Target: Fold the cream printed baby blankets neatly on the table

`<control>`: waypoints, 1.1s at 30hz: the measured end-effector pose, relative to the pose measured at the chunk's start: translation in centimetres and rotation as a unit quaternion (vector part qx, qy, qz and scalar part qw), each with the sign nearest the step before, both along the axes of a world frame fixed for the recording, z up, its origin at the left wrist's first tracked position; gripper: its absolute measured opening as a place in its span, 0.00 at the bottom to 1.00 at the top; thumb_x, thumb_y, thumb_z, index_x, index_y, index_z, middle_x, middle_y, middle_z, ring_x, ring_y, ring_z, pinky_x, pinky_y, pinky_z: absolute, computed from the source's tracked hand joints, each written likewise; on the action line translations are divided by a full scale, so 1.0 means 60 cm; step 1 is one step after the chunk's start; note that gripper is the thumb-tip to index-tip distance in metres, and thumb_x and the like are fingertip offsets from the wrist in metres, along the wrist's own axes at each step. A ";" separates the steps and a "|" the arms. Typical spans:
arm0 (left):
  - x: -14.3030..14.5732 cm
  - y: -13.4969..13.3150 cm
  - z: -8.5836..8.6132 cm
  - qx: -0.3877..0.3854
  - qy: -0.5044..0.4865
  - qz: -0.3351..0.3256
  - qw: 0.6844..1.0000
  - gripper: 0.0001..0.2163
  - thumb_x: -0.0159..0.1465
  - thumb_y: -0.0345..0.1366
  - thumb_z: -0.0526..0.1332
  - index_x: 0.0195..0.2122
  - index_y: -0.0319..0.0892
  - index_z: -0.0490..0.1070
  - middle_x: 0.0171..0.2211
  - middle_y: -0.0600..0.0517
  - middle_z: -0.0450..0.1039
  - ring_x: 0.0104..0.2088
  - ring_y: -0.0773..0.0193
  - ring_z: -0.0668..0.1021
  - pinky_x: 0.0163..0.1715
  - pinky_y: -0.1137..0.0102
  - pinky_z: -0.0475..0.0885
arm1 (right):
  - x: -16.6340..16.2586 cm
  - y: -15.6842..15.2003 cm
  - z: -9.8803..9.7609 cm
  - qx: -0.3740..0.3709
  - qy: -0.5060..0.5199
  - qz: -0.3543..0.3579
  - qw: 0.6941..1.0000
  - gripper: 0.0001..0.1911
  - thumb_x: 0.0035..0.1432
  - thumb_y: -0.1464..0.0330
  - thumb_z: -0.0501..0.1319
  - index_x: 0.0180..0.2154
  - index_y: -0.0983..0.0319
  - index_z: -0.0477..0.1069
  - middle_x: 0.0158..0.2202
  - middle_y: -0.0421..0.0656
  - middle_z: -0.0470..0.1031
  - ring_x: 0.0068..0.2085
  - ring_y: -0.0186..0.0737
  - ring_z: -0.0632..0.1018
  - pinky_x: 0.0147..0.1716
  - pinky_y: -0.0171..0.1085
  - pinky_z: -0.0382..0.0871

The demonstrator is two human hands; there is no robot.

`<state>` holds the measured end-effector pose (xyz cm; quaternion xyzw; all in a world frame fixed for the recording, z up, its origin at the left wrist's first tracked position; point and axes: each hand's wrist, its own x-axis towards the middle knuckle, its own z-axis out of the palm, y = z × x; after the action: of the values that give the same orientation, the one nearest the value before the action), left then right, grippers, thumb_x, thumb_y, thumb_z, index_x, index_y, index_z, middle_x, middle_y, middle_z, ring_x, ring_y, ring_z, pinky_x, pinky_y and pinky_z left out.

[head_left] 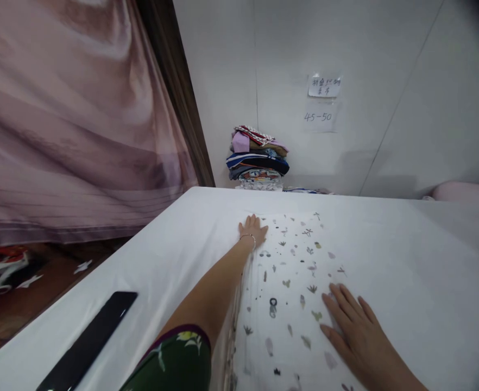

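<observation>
A long white cloth (280,293) printed with small grey leaves, birds and other motifs lies folded in a strip down the white-covered table. My left hand (253,231) reaches to its far left corner and lies flat there, fingers spread, a thin bracelet on the wrist. Nearer to me, my right hand (351,326) rests palm down on the strip's right edge with its fingers apart. Neither hand grips anything. Along the left side of the cloth, layered folds show beside my left forearm.
A black flat oblong object (88,342) lies on the table (386,233) at the left. Behind the far edge stands a stack of folded fabrics (258,155) against a wall bearing paper signs (321,117). A pink curtain (72,119) hangs at the left.
</observation>
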<state>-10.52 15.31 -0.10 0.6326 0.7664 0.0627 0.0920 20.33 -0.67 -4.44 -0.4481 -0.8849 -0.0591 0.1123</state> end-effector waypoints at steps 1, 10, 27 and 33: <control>-0.004 0.003 0.000 -0.016 -0.010 0.012 1.000 0.26 0.63 0.47 0.45 0.62 0.46 0.49 0.65 0.50 0.36 0.64 0.55 0.41 0.60 0.52 0.39 | 0.000 0.000 0.002 -0.004 -0.002 -0.001 1.000 0.29 0.59 0.52 0.47 0.58 0.57 0.59 0.62 0.44 0.52 0.62 0.52 0.54 0.55 0.55 0.55; 0.001 -0.038 0.036 -0.002 -0.035 -0.048 0.998 0.31 0.62 0.55 0.37 0.63 0.45 0.45 0.65 0.51 0.33 0.64 0.57 0.39 0.60 0.53 0.40 | -0.015 -0.002 0.043 -0.110 -0.003 -0.032 0.993 0.31 0.61 0.51 0.43 0.59 0.60 0.57 0.63 0.45 0.49 0.63 0.50 0.49 0.58 0.54 0.48; 0.024 -0.295 0.055 0.028 -0.074 -0.234 0.969 0.29 0.63 0.55 0.42 0.61 0.46 0.51 0.64 0.50 0.41 0.64 0.57 0.44 0.61 0.55 0.40 | 0.002 -0.023 0.101 -0.212 0.073 -0.051 0.973 0.31 0.60 0.52 0.43 0.60 0.59 0.54 0.65 0.44 0.43 0.64 0.46 0.43 0.60 0.52 0.41; -0.005 -0.420 0.029 0.082 -0.096 -0.269 0.955 0.22 0.63 0.46 0.50 0.58 0.46 0.58 0.62 0.49 0.50 0.63 0.57 0.51 0.60 0.56 0.49 | 0.059 -0.066 0.083 -0.176 0.107 -0.025 0.978 0.31 0.60 0.51 0.45 0.60 0.60 0.55 0.64 0.45 0.46 0.64 0.48 0.47 0.59 0.52 0.48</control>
<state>-10.82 -9.92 1.66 0.8117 0.5478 0.1584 0.1263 23.88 -4.62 0.57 -0.4863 -0.8530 0.1428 0.1246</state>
